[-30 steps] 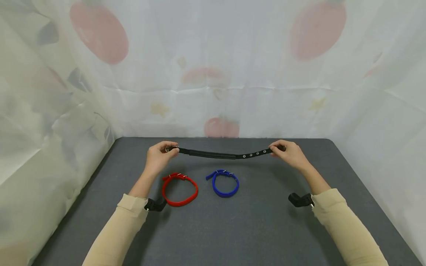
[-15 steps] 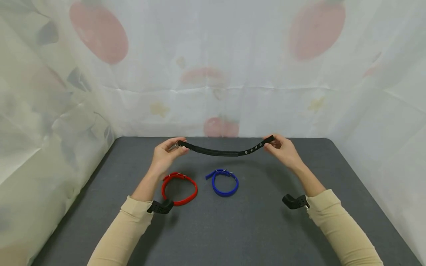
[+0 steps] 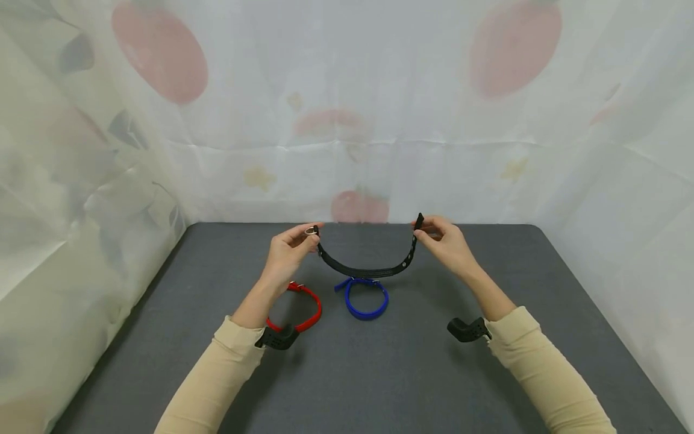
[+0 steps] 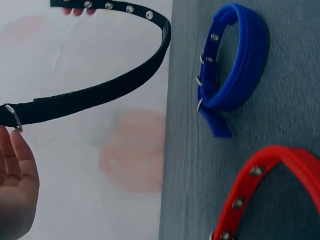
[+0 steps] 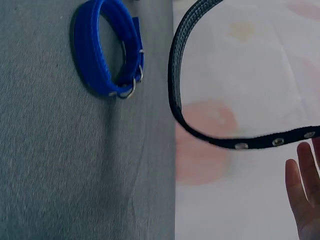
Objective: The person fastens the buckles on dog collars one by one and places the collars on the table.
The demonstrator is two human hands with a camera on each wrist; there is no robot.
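Head view: we see the left hand (image 3: 288,253) pinching the ring end of the black collar (image 3: 368,269) and the right hand (image 3: 446,244) pinching its holed tip, bowed above the tabletop (image 3: 379,374). It seems not yet buckled, unlike the red collar (image 3: 309,313) and blue collar (image 3: 367,298).
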